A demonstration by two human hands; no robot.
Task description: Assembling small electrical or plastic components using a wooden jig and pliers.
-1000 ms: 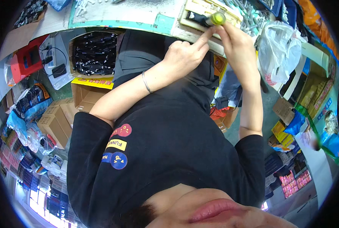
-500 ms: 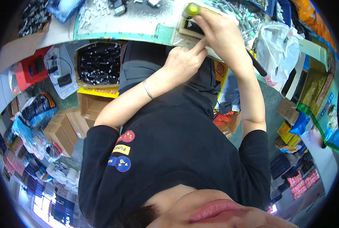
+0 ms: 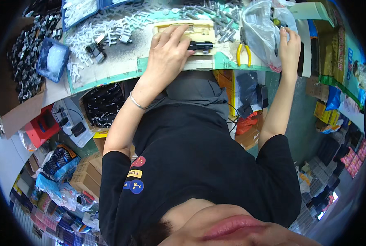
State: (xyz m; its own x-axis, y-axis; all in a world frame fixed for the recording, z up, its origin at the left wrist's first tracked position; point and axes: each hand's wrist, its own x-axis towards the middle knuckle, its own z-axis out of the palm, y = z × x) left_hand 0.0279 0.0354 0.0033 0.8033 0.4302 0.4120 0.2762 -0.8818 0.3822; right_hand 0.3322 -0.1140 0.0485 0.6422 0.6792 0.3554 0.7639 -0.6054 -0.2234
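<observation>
My left hand rests on a cream-coloured block fixture. Its thumb and fingers close on a small black cylindrical part that lies at the fixture's near side. At the right, my right hand reaches over the edge of a white plastic bag. Its fingers look apart, with the tips close to a mallet-like tool with a round yellow-green head. The bag and hand hide much of the tool, and contact with it is unclear.
Yellow-handled pliers lie between fixture and bag. Metal pins are scattered behind them, and white plastic pieces to the left. A small blue tray stands beside a carton of dark metal parts.
My right hand has moved with the tool from above the fixture to the bag at the right. My left hand has shifted forward from the table edge onto the fixture and black part.
</observation>
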